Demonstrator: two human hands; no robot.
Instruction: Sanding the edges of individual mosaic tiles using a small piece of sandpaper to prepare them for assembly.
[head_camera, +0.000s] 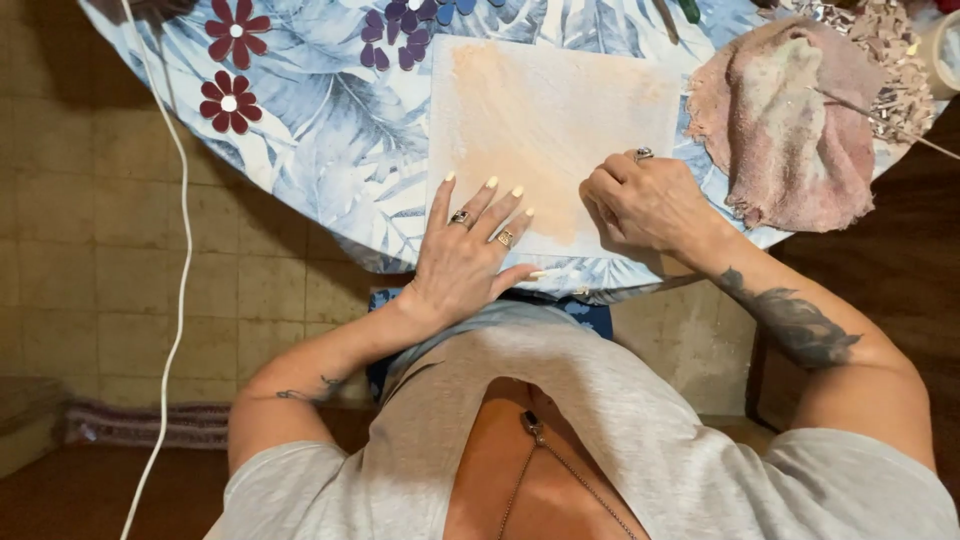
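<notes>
Hands are resting on a pale square board (545, 120) lying flat on the floral tablecloth (320, 130). Left hand (470, 250) is pressing down flat, fingers spread apart. Right hand (645, 205) is curling closed at the board's right edge; contents not visible. Pink rag (790, 130) is lying just beside.

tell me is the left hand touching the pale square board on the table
Touching. The head view shows the left hand lying flat with fingers spread on the near edge of the board, no gap showing under the fingers.
</notes>
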